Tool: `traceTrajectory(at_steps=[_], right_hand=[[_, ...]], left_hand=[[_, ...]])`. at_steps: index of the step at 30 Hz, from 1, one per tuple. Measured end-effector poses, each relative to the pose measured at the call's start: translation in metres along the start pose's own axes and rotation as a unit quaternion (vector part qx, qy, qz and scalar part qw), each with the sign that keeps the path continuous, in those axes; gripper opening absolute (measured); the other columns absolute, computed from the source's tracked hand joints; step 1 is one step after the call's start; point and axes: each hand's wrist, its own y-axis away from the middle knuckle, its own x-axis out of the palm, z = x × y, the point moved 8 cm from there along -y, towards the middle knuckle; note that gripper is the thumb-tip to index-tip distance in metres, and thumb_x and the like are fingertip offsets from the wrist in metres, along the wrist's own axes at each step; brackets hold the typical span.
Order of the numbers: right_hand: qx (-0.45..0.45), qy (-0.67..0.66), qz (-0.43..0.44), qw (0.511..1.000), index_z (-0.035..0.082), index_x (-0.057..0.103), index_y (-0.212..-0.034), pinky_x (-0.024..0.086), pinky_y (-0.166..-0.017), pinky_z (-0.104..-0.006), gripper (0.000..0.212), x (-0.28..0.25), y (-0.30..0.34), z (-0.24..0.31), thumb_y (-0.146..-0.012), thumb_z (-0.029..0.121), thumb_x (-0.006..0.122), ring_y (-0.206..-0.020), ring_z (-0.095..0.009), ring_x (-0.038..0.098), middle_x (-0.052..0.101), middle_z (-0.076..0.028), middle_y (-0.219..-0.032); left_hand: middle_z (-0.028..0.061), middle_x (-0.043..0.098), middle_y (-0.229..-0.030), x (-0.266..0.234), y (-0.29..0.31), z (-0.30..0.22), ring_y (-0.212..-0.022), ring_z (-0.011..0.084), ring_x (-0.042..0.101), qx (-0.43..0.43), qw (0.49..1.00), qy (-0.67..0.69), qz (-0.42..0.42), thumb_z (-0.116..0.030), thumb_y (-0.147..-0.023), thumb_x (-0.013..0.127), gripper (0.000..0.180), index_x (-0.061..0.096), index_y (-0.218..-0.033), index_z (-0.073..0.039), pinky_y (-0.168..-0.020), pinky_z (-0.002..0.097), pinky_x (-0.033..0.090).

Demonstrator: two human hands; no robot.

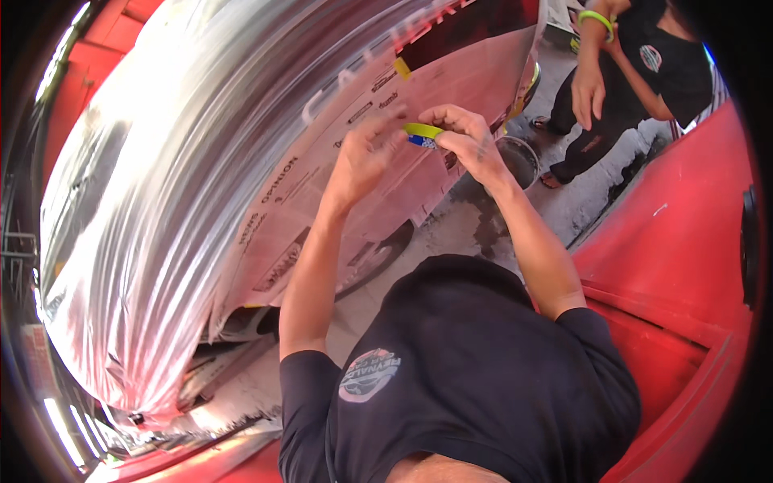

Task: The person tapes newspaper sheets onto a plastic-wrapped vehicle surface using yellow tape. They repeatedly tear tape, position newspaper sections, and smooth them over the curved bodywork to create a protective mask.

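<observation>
A roll of yellow-green masking tape (423, 130) with a blue inner core is pinched in my right hand (473, 145), its thumb and fingers closed on the roll's right side. My left hand (369, 157) is raised at the roll's left side. Motion smears its fingers, so whether they grip the tape is unclear. Just beyond both hands, newspaper sheets (322, 185) cover the lower side of a vehicle. Clear plastic sheeting (161, 209) drapes over the part above, and a short yellow tape strip (402, 68) sticks to the paper.
A co-worker (620, 88) in dark clothes stands at the far right, a yellow-green ring (597, 24) around one wrist. A bucket (519, 161) is on the stained concrete floor beyond my right forearm. Red body panels (684, 225) rise close on my right.
</observation>
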Motion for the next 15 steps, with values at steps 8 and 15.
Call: traceTrajectory(at_steps=[8,15], right_hand=[[-0.176,0.218,-0.031,0.959,-0.001,0.071,-0.107,0.055,-0.079,-0.0312,0.021,0.056,0.029,0.057,-0.086,0.001,0.071,-0.094,-0.019,0.070,0.072,-0.010,-0.104],[-0.263,0.308,-0.040,0.913,-0.003,0.073,-0.099,0.056,-0.072,-0.0345,0.016,0.100,0.048,0.057,-0.084,-0.003,0.073,-0.085,-0.030,0.071,0.071,-0.014,-0.099]], left_hand=[[0.0057,0.071,-0.104,-0.024,0.075,-0.002,-0.098,0.0140,0.063,-0.097,0.973,0.171,-0.121,-0.001,-0.089,0.073,0.025,0.071,-0.113,0.001,-0.091,0.0291,0.048],[0.0094,0.070,-0.094,-0.044,0.117,-0.022,-0.091,0.0235,0.065,-0.023,0.977,0.006,-0.212,0.005,-0.079,0.077,0.025,0.073,-0.102,-0.002,-0.085,0.0332,0.050]])
